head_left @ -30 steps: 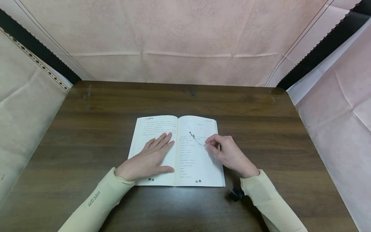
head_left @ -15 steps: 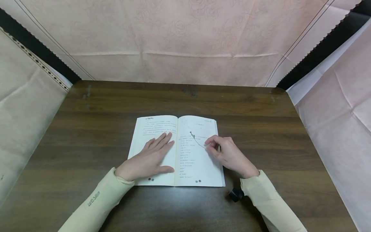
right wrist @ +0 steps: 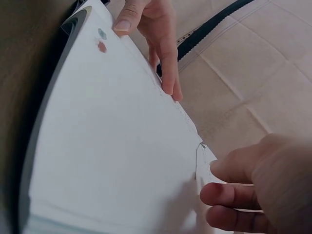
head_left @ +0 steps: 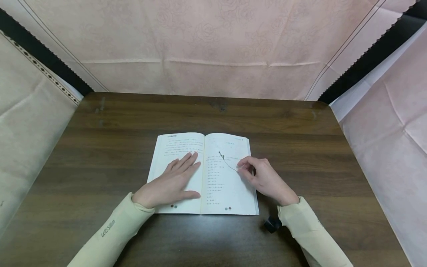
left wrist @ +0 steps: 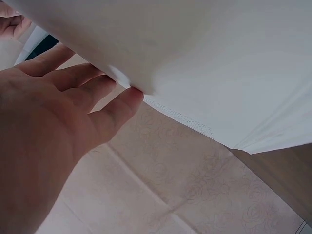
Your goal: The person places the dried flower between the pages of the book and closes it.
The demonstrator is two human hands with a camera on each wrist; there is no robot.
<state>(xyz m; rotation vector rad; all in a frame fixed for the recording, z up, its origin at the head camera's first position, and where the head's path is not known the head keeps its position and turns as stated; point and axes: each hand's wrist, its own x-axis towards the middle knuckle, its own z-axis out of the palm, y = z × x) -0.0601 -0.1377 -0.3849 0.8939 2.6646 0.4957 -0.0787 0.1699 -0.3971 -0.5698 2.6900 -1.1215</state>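
An open book [head_left: 230, 193] with printed pages lies on the wooden table. My left hand [head_left: 170, 185] is spread flat across its left page; the left wrist view catches these fingers [left wrist: 122, 107] at the paper. On the right page lies a thin sprig [head_left: 228, 165], its small leafy tip toward the upper left and its stem reaching below my right fingertips. My right hand [head_left: 261, 176] hovers by that stem end with bent fingers. In the right wrist view the sprig's stem [right wrist: 197, 163] lies just apart from the fingertips [right wrist: 214, 192], which have a gap between them.
The brown wooden table [head_left: 100, 167] surrounds the book. Pale pink patterned cloth [head_left: 207, 48] hangs behind it, with more cloth [head_left: 387, 122] at both sides. A small black object [head_left: 272, 224] sits at the right sleeve's cuff.
The sprig's stem end has shifted slightly toward me, then stayed in place. My right hand has drawn a little to the right of it. The left hand has not moved.
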